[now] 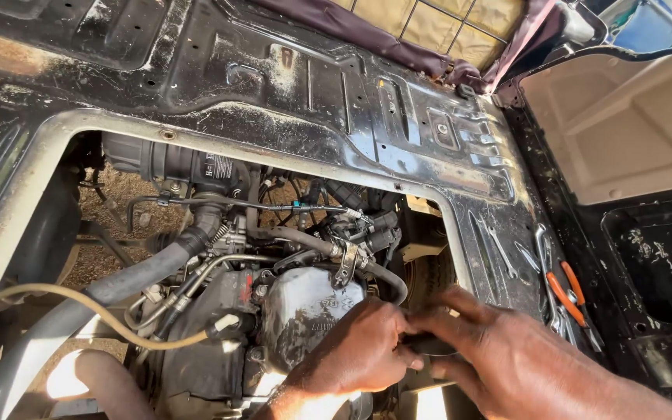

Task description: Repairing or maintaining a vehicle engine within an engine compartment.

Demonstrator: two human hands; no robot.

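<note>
We grip a dark hose point(421, 342) with our left hand point(359, 350) and right hand point(507, 362), both clenched around it, beside the engine cover point(305, 311); orange-handled pliers point(565, 292) lie nearby.

Setting: stripped vehicle cabin; scuffed black metal floor panel point(336, 85) in hard sunlight, maroon-edged tan upholstery point(429, 23) behind, beige door panel point(624, 124) alongside, bare dirt ground point(110, 210) below.
</note>
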